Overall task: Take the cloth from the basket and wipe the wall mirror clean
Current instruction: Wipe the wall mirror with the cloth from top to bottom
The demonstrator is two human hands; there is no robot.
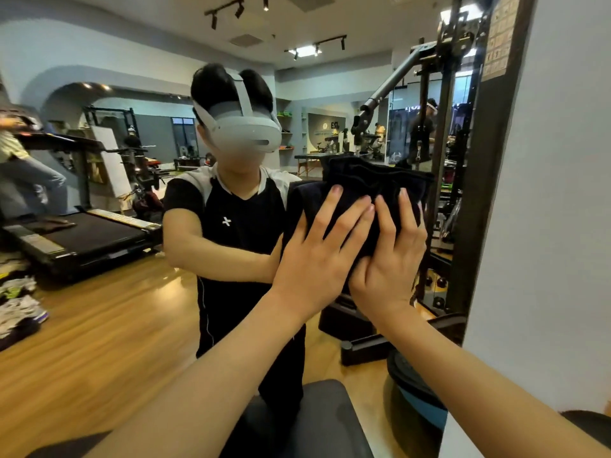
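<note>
At the left of the frame the mirror [99, 309] gives back a gym floor and a treadmill [82, 236], and at centre the reflected wearer of the headset; I read the glass as running to the dark frame [476, 200] at right. Right of centre my left hand [317, 256] lies flat on the cloth [370, 190], fingers straight and spread, gripping nothing. Just beside it, thumbs near touching, my right hand [393, 262] presses the same cloth with fingers straight too. To wipe well I would keep both palms flat, press evenly, and sweep in overlapping passes from the untouched left side toward the frame, so the folds do not bunch and skip patches. The cloth is dark, navy or black, thick and gathered into soft ridges along its top edge, held against the glass at right-centre.
</note>
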